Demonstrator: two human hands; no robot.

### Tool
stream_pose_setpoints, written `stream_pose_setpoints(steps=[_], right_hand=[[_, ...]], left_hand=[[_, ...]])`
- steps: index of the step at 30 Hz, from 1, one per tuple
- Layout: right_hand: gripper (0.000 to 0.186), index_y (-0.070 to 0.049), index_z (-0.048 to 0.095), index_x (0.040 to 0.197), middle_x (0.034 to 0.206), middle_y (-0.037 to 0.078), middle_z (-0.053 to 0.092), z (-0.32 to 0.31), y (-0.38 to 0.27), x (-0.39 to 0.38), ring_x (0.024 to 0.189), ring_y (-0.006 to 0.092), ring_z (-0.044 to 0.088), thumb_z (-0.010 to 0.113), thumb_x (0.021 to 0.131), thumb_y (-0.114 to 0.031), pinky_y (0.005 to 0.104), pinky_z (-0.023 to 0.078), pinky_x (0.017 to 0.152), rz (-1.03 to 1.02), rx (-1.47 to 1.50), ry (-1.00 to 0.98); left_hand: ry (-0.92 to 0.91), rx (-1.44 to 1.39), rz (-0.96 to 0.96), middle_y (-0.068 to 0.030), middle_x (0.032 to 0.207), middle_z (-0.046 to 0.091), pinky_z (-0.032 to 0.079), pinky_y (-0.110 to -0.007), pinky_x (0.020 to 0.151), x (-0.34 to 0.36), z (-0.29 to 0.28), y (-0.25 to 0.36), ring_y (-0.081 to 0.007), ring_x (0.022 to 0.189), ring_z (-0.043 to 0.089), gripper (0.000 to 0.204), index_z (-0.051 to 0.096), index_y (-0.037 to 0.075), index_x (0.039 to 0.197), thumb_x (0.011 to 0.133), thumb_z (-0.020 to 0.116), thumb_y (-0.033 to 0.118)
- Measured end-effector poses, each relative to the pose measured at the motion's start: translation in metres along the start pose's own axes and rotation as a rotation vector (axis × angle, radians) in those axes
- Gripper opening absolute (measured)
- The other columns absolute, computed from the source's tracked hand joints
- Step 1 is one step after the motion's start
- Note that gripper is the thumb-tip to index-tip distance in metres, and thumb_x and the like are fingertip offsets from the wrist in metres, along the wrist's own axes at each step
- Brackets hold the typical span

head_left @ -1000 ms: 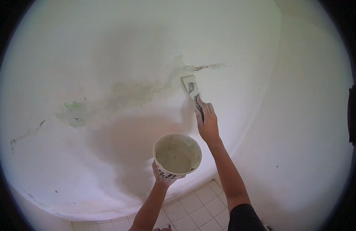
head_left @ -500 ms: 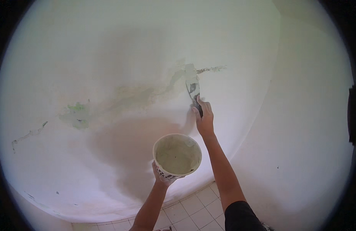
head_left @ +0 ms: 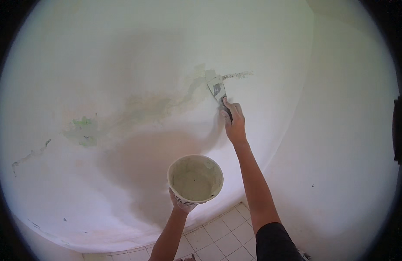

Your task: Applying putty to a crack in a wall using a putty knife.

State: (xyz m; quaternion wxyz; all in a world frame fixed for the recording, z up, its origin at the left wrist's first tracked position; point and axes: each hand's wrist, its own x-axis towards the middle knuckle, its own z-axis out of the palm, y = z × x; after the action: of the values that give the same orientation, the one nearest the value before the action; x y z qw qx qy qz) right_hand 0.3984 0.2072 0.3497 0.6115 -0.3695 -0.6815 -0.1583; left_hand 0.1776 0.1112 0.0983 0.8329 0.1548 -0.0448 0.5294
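My right grip [head_left: 236, 124] is closed around the dark handle of a putty knife [head_left: 216, 88], with a finger laid along it toward the blade. The knife tilts up and slightly left, its broad blade at a pale patch of filler [head_left: 210, 74] on the white wall [head_left: 236, 35]; I cannot tell how firmly it presses there. Just right of the blade, a rough dark crack [head_left: 241, 75] runs across the wall. To the left, a greyish smoothed band [head_left: 153, 111] slopes down toward a spot of flaking green paint [head_left: 82, 122], and farther left lies a thin crack [head_left: 33, 153].

My left grip [head_left: 181, 204] is wrapped against the lower side of a round white bucket [head_left: 179, 167], some of its fingers hidden beneath. I hold the bucket below the knife and left of my right forearm, its mouth facing me, grey-green paste [head_left: 192, 185] inside. A dark sleeve [head_left: 277, 243] covers my right upper arm, and pale floor tiles [head_left: 216, 232] show below.
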Motion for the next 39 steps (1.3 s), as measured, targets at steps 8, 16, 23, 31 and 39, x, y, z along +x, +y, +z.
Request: stream_pose_setpoints(steps=[8, 16, 23, 31, 39], right_hand=[[0.04, -0.002, 0.059, 0.133, 0.102, 0.018, 0.06, -0.006, 0.007, -0.036, 0.088, 0.0312, 0.061, 0.06, 0.094, 0.005, 0.0343, 0.051, 0.084, 0.047, 0.102, 0.003], [0.04, -0.002, 0.059, 0.134, 0.106, 0.018, 0.06, -0.003, -0.017, 0.001, 0.095, 0.0327, 0.062, 0.059, 0.095, 0.003, 0.0372, 0.051, 0.088, 0.07, 0.004, 0.02], [0.04, -0.001, 0.058, 0.135, 0.104, 0.019, 0.061, 0.021, -0.014, -0.034, 0.095, 0.0349, 0.064, 0.059, 0.095, 0.003, 0.0379, 0.052, 0.085, 0.133, 0.057, 0.023], [0.032, -0.002, 0.055, 0.135, 0.099, 0.014, 0.063, -0.03, -0.052, -0.085, 0.075, 0.0172, 0.061, 0.05, 0.104, -0.009, 0.0289, 0.049, 0.065, 0.308, 0.434, -0.094], [0.024, -0.007, 0.052, 0.124, 0.065, 0.009, 0.057, -0.119, -0.138, -0.132, 0.038, 0.006, 0.037, 0.052, 0.105, -0.022, 0.0221, 0.024, 0.033, 1.006, 1.052, -0.918]], left_hand=[[0.051, 0.008, 0.019, -0.0167, 0.155, 0.039, 0.049, -0.069, 0.097, -0.012, 0.01, 0.001, -0.0446, 0.138, 0.044, 0.086, 0.032, 0.016, 0.155, 0.091, 0.039, 0.074], [0.024, 0.129, 0.065, -0.0128, 0.155, 0.039, 0.046, -0.064, 0.101, -0.029, 0.018, -0.01, -0.0389, 0.139, 0.042, 0.083, 0.034, 0.019, 0.154, 0.089, 0.048, 0.071], [0.135, -0.16, 0.096, -0.0171, 0.157, 0.036, 0.05, -0.068, 0.099, -0.045, 0.013, -0.011, -0.0431, 0.14, 0.043, 0.083, 0.029, 0.015, 0.157, 0.095, 0.038, 0.069], [-0.051, 0.101, 0.159, -0.0136, 0.153, 0.042, 0.05, -0.06, 0.103, -0.073, 0.02, 0.004, -0.0357, 0.136, 0.047, 0.08, 0.031, 0.018, 0.154, 0.094, 0.046, 0.068], [0.083, 0.217, 0.301, -0.0115, 0.15, 0.048, 0.048, -0.06, 0.104, -0.093, 0.003, 0.023, -0.0357, 0.132, 0.051, 0.073, 0.045, 0.018, 0.15, 0.095, 0.039, 0.066]])
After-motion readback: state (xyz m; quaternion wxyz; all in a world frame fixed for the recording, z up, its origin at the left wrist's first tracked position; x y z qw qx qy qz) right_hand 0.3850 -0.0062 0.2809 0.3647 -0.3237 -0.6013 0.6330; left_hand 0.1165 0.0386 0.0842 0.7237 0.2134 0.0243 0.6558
